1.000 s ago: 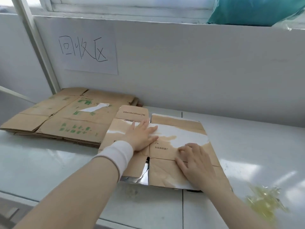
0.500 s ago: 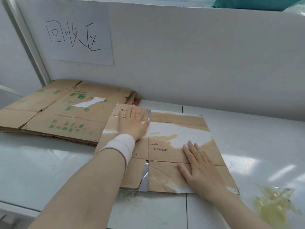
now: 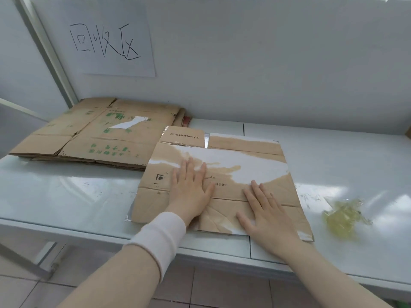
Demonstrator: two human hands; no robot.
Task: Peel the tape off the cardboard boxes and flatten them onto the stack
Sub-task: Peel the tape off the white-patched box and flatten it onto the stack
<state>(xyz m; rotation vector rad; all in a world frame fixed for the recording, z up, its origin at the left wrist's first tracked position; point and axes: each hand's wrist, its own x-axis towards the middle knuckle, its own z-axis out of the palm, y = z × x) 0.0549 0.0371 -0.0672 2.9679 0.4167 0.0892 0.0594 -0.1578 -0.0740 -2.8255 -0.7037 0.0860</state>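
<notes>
Flattened cardboard box (image 3: 224, 161) on the white counter (image 3: 66, 192), left hand (image 3: 189, 187) and right hand (image 3: 264, 210) pressed flat on it with fingers spread, stack of flattened boxes (image 3: 97, 134) just left of it, crumpled tape wad (image 3: 342, 216) right of it

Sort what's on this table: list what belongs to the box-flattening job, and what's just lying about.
Job: flattened box under left hand and right hand; cardboard stack; crumpled tape wad.
Lying about: handwritten wall sign.
</notes>
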